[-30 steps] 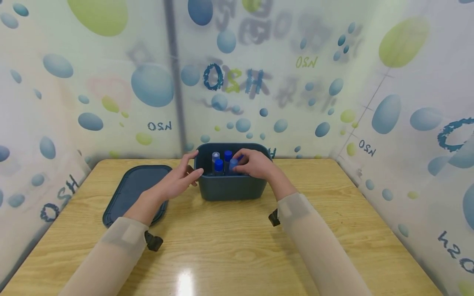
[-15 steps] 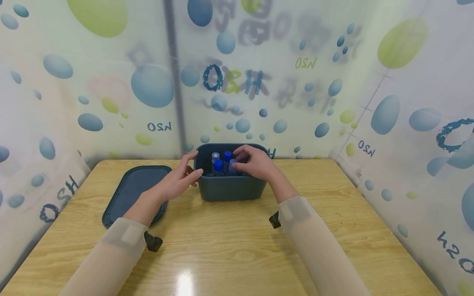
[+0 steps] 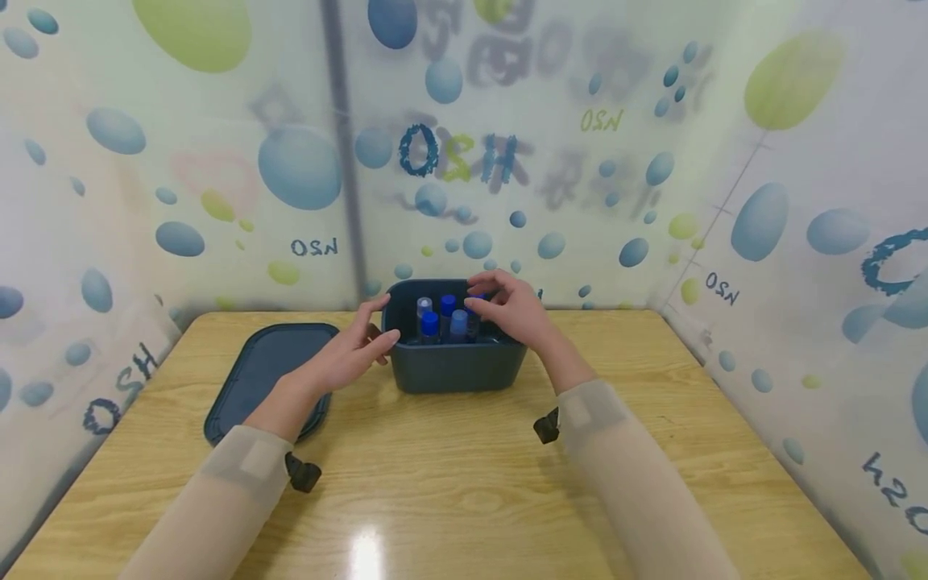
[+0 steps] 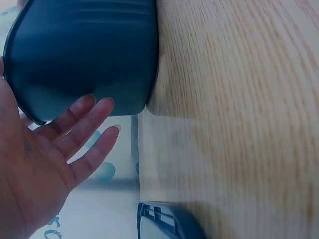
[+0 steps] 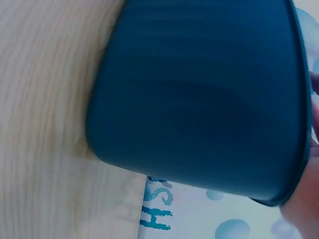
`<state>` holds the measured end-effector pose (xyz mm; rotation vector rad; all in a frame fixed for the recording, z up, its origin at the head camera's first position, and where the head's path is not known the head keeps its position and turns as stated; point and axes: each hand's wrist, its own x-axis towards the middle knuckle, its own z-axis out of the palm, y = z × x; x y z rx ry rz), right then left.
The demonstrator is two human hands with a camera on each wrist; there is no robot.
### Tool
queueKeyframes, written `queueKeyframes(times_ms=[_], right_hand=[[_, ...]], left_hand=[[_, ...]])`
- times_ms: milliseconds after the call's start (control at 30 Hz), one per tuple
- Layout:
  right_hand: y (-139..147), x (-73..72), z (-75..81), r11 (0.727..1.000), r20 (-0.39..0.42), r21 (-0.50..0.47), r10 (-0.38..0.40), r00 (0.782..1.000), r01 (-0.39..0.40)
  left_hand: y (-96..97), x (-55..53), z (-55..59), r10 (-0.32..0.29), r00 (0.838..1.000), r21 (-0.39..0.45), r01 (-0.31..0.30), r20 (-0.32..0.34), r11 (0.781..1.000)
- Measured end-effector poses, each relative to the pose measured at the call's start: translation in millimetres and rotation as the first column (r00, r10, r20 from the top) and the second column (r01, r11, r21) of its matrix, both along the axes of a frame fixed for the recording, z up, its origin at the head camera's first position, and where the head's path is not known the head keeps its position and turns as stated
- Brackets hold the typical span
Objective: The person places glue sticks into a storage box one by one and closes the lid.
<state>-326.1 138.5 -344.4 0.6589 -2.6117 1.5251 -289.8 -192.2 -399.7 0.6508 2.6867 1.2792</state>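
Observation:
A dark blue-green plastic box [image 3: 457,370] without its lid stands near the back of the table. Several small clear bottles stand upright inside: a blue-capped one [image 3: 430,324] in front on the left, a paler-capped one [image 3: 459,324] beside it, others behind. My left hand [image 3: 346,352] rests at the box's left end, thumb and forefinger touching the rim; in the left wrist view its other fingers lie loosely extended along the outer wall. My right hand [image 3: 516,310] hovers over the right part of the box, thumb and fingers apart, partly hiding a bottle at the right.
The box's dark lid [image 3: 261,370] lies flat on the wooden table [image 3: 435,491], left of the box and partly under my left forearm. Patterned curtain-like walls [image 3: 464,201] enclose the table at the back and sides.
My right hand has let go of the paler-capped bottle and moved up and to the right, leaving it standing in the box. My left hand has stayed at the box's left end.

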Motion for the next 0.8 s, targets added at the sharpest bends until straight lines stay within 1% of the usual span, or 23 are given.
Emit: queueKeyframes(times_ms=[33,133,233,333,467,600,800], right_hand=[[2,-0.2,1.2,0.999,-0.009,-0.034,-0.002,1.000,0.002],[10,0.4,4.6,0.996,-0.042,-0.083,-0.030,0.999,0.027],[22,1.7,5.2,0.995,-0.063,-0.079,-0.070,0.996,0.065],[36,3.3,3.0,0.995,-0.058,-0.036,-0.096,0.994,0.094],[57,7.0,-2.9,0.993,-0.020,0.045,-0.109,0.994,0.109],[76,8.7,-12.0,0.990,0.025,0.105,-0.097,0.995,0.094],[93,13.5,-19.8,0.987,0.086,0.150,-0.065,0.994,0.052]], left_hand=[[0.2,0.1,0.2,0.000,1.000,0.001,0.000,0.001,1.000],[0.2,-0.1,0.0,-0.002,1.000,0.002,0.002,0.002,1.000],[0.0,-0.7,-0.2,-0.006,1.000,0.004,0.006,0.003,1.000],[-0.5,-1.8,-0.1,-0.001,1.000,0.001,0.001,0.005,1.000],[0.1,-3.2,-0.5,0.006,1.000,-0.001,-0.006,0.006,1.000],[0.3,-3.8,-1.0,0.006,1.000,0.000,-0.006,0.005,1.000],[0.1,-2.3,-1.6,0.001,1.000,0.002,-0.001,0.004,1.000]])
